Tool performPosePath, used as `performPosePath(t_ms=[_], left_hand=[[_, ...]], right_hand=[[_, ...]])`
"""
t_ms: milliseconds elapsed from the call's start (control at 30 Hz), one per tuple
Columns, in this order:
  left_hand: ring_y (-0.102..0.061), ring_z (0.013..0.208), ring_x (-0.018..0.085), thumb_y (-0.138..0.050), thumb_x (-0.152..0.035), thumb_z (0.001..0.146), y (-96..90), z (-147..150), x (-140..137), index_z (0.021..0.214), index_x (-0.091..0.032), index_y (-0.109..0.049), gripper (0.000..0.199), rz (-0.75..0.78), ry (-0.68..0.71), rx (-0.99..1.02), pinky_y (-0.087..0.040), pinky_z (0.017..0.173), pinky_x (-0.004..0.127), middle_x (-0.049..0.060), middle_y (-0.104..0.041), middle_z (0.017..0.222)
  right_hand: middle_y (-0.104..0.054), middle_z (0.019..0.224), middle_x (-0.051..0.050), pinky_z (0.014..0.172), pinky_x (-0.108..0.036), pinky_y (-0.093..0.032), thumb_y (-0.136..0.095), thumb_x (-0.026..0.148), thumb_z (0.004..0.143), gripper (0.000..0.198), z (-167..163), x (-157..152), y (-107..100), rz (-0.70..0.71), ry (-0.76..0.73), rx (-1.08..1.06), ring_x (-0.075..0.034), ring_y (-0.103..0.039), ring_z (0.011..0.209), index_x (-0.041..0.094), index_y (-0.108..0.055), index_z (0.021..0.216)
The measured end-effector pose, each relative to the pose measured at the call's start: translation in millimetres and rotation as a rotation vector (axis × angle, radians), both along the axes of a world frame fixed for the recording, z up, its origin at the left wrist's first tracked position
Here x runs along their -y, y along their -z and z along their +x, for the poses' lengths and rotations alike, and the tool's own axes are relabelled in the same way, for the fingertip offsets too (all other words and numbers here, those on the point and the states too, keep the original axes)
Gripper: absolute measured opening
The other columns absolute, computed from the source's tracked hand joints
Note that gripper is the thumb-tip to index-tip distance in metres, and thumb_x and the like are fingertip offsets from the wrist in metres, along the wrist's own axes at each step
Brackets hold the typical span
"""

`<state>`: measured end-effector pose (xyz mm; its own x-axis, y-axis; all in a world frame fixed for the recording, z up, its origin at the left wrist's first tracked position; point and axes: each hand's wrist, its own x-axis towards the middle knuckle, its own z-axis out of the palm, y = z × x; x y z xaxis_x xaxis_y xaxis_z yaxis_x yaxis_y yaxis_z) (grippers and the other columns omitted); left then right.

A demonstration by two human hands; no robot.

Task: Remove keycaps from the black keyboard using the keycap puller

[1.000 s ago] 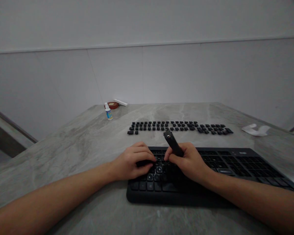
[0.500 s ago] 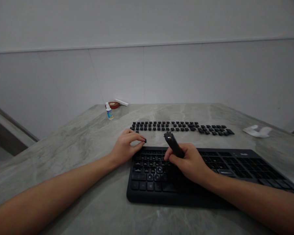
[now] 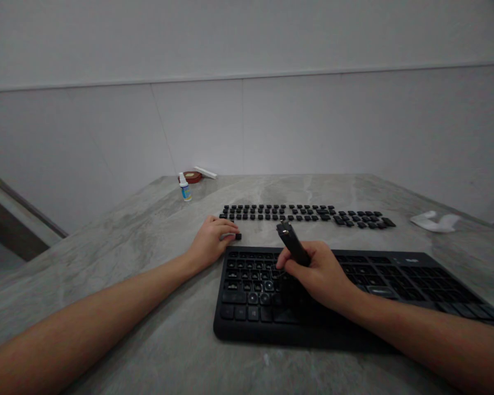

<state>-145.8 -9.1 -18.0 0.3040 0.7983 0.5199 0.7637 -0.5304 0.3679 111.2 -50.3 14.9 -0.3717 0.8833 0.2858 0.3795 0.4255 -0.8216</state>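
Observation:
A black keyboard (image 3: 280, 332) lies in front of me, with many of its keycaps off and the switch sockets bare. Just past its upper left corner is my left hand (image 3: 212, 241), thumb and fingers closed on a small black keycap (image 3: 238, 236) at the tabletop. Over the keyboard's middle, my right hand (image 3: 319, 269) grips a thick black handheld tool (image 3: 293, 244). The tool's upper end, with small metallic bits, points up and away; its lower end is hidden by the hand.
Removed black keycaps (image 3: 271, 211) lie in rows beyond the keyboard. At the back left stand a small spray bottle (image 3: 185, 189), a round brown case (image 3: 194, 177) and a white strip (image 3: 206, 172). Crumpled white paper (image 3: 434, 221) lies to the right on the grey marbled table (image 3: 148, 323).
My left hand has shifted slightly left with the keycap, away from the keyboard's upper edge. My right hand and its tool have stayed in place.

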Motion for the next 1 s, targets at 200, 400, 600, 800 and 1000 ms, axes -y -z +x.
performPosePath(t_ms=[200,400,600,800,1000], left_hand=[[-0.053,0.094,0.022,-0.043,-0.007,0.089,-8.7,8,13,0.12,-0.017,-0.06,0.037,0.123,-0.005,0.077,-0.046,0.09,0.042,0.005,-0.072,0.098],[-0.046,0.105,0.027,-0.04,-0.021,0.093,-11.9,13,21,0.131,-0.011,-0.051,0.041,-0.012,0.046,-0.041,-0.038,0.098,0.051,0.007,-0.071,0.104],[-0.045,0.109,0.028,-0.035,-0.028,0.095,-14.0,14,21,0.132,-0.011,-0.049,0.043,-0.078,-0.003,-0.051,-0.034,0.099,0.053,0.007,-0.071,0.106],[-0.043,0.114,0.029,-0.029,-0.036,0.098,-17.4,16,15,0.135,-0.013,-0.048,0.047,-0.08,-0.056,-0.109,-0.03,0.099,0.051,0.007,-0.071,0.107],[-0.042,0.116,0.03,-0.026,-0.036,0.099,-14.2,11,-8,0.135,-0.014,-0.048,0.048,-0.006,-0.015,-0.194,-0.027,0.098,0.048,0.008,-0.071,0.105]], right_hand=[[-0.06,0.053,0.0,0.055,-0.026,-0.04,-0.05,0.022,0.069,0.02,0,1,-1,0.051,-0.026,0.001,-0.014,-0.054,0.051,0.019,-0.067,0.059],[-0.064,0.055,0.0,0.057,-0.026,-0.043,-0.05,0.022,0.07,0.02,0,2,-1,0.061,-0.027,-0.002,-0.015,-0.058,0.054,0.018,-0.067,0.059],[-0.064,0.055,0.0,0.056,-0.026,-0.043,-0.05,0.021,0.07,0.02,0,2,-1,0.06,-0.031,-0.005,-0.015,-0.058,0.054,0.018,-0.067,0.059],[-0.063,0.054,0.0,0.055,-0.025,-0.042,-0.049,0.019,0.07,0.021,0,0,2,0.09,-0.046,-0.019,-0.014,-0.057,0.053,0.017,-0.067,0.06],[-0.063,0.054,0.0,0.055,-0.025,-0.042,-0.048,0.019,0.07,0.021,0,-1,3,0.11,-0.044,-0.03,-0.014,-0.057,0.052,0.017,-0.067,0.059]])
